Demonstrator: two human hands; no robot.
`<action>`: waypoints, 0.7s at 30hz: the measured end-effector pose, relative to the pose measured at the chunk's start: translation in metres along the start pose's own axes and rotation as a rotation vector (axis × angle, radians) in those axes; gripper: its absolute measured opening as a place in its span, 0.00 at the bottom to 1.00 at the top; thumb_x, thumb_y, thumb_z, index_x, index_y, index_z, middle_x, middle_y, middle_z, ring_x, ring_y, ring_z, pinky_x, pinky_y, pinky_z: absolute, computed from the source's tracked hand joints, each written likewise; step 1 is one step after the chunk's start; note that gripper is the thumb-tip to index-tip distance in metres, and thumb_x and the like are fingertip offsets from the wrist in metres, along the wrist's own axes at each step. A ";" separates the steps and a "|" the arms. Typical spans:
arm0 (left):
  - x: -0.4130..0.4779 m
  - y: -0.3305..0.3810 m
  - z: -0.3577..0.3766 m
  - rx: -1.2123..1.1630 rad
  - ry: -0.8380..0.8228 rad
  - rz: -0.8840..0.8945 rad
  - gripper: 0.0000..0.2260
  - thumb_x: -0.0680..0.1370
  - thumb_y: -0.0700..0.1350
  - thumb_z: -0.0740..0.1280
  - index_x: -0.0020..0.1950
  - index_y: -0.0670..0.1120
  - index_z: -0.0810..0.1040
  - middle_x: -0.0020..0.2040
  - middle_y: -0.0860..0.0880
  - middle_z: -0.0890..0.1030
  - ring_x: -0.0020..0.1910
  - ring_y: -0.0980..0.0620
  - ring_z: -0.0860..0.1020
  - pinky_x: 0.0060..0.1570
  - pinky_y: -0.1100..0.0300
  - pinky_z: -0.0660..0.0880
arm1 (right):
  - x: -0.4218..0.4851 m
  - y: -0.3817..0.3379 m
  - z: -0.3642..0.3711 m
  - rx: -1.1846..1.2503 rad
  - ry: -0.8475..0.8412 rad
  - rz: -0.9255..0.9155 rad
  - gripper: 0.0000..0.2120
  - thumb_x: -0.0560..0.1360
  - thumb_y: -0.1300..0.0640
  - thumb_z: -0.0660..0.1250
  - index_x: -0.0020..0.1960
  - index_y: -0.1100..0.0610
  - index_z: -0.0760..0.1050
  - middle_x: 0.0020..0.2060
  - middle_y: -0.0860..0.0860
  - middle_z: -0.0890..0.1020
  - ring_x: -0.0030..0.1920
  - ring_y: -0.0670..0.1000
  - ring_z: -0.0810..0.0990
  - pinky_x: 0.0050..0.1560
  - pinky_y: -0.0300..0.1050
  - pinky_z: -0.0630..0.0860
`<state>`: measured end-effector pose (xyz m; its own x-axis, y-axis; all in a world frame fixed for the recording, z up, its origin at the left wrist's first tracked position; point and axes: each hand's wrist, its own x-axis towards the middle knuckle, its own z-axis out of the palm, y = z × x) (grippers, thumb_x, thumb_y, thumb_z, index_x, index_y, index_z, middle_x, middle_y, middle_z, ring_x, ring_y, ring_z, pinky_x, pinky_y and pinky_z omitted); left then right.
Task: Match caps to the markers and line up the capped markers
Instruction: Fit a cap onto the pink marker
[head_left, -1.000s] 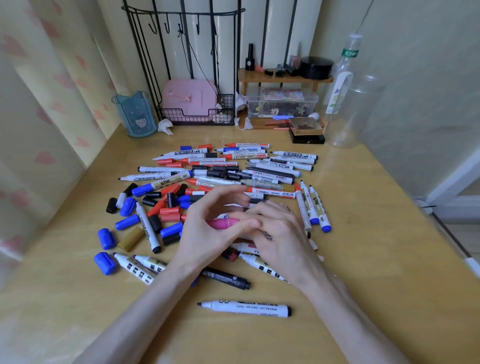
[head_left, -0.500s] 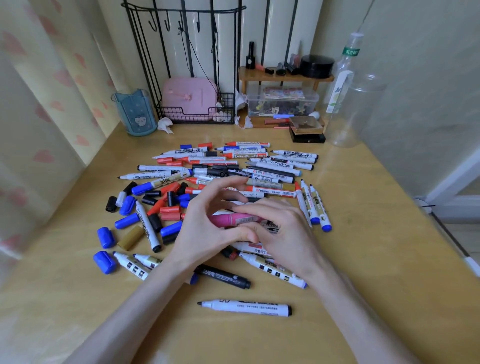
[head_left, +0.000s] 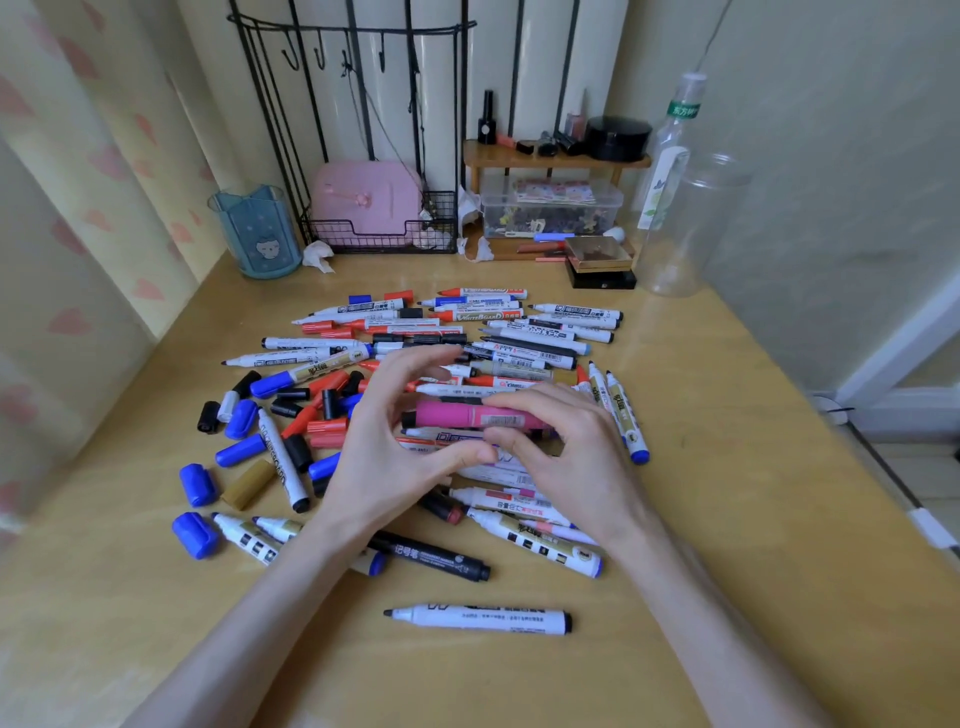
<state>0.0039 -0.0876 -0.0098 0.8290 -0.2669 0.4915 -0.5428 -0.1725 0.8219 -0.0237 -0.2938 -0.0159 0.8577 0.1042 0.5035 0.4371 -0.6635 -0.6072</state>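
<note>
A pile of whiteboard markers (head_left: 519, 353) covers the middle of the wooden table (head_left: 753, 467). My right hand (head_left: 576, 457) pinches a pink marker (head_left: 457, 415) between index finger and thumb, level above the pile, its dark end pointing left. Around that left end my left hand (head_left: 384, 457) curves with spread fingers and holds nothing, its thumb meeting my right thumb. Loose blue caps (head_left: 197, 483), red caps (head_left: 324, 434), black caps (head_left: 208, 415) and a gold cap (head_left: 249, 483) lie left of the pile. An uncapped white marker (head_left: 478, 618) lies alone near me.
Three blue-capped markers (head_left: 623, 415) lie side by side right of my hands. At the back stand a blue cup (head_left: 257, 234), a wire rack holding a pink box (head_left: 369, 208), a small wooden shelf (head_left: 550, 161), a clear bottle (head_left: 670, 156) and a clear jar (head_left: 691, 223).
My hands have drawn apart. My left fingers came off the pink marker and spread, so more of its body shows. My right hand keeps its pinch.
</note>
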 end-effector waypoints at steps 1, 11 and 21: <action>0.000 0.000 0.000 0.012 0.003 0.001 0.36 0.67 0.57 0.81 0.72 0.52 0.75 0.67 0.54 0.78 0.69 0.46 0.76 0.66 0.46 0.76 | 0.001 0.002 -0.001 -0.017 0.011 -0.003 0.13 0.77 0.50 0.75 0.60 0.51 0.84 0.53 0.42 0.84 0.58 0.44 0.80 0.61 0.52 0.76; -0.001 -0.003 0.006 0.143 -0.108 -0.030 0.33 0.69 0.54 0.80 0.72 0.53 0.76 0.67 0.56 0.78 0.70 0.52 0.75 0.69 0.53 0.72 | -0.008 0.049 -0.050 -0.207 0.192 0.244 0.11 0.75 0.55 0.77 0.57 0.48 0.85 0.45 0.45 0.77 0.50 0.54 0.76 0.55 0.53 0.74; 0.001 0.000 0.002 0.161 -0.130 -0.031 0.33 0.69 0.54 0.79 0.73 0.56 0.74 0.65 0.59 0.79 0.69 0.54 0.76 0.69 0.47 0.74 | -0.023 0.117 -0.108 -0.423 0.205 0.679 0.10 0.78 0.52 0.73 0.59 0.45 0.83 0.56 0.49 0.82 0.63 0.58 0.73 0.63 0.54 0.63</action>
<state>0.0051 -0.0898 -0.0100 0.8268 -0.3773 0.4171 -0.5407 -0.3290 0.7742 -0.0215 -0.4537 -0.0326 0.8140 -0.5304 0.2370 -0.3328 -0.7601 -0.5581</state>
